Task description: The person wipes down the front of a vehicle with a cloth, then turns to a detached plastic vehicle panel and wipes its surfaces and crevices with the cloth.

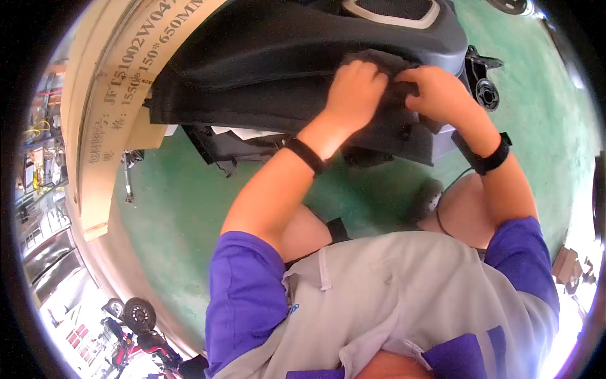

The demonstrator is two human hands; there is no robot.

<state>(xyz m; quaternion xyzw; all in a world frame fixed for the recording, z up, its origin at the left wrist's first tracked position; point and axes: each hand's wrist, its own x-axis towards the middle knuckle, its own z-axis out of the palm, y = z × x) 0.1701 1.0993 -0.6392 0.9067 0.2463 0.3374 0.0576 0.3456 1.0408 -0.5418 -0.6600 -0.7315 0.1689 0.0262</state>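
Observation:
A large black moulded panel [265, 63] lies in front of me. It has a rounded end and a light-rimmed dark mesh oval [394, 7] at the top. A darker, soft-looking black flap [385, 61] shows at the panel's surface between my hands. My left hand [356, 93] is closed, knuckles up, with its fingertips at the flap's left part. On the other side, my right hand [437, 95] bends its thumb and forefinger around the flap's right edge. The fingertips of both hands are partly hidden against the dark material. Each wrist wears a black band.
A cardboard sheet [120, 95] with printed lettering stands at the left. Black parts [233, 148] show beneath the panel, and a black bracket with a round fitting [486, 91] is beyond its right end. The floor [170, 208] is green. Wheels [139, 314] appear at lower left.

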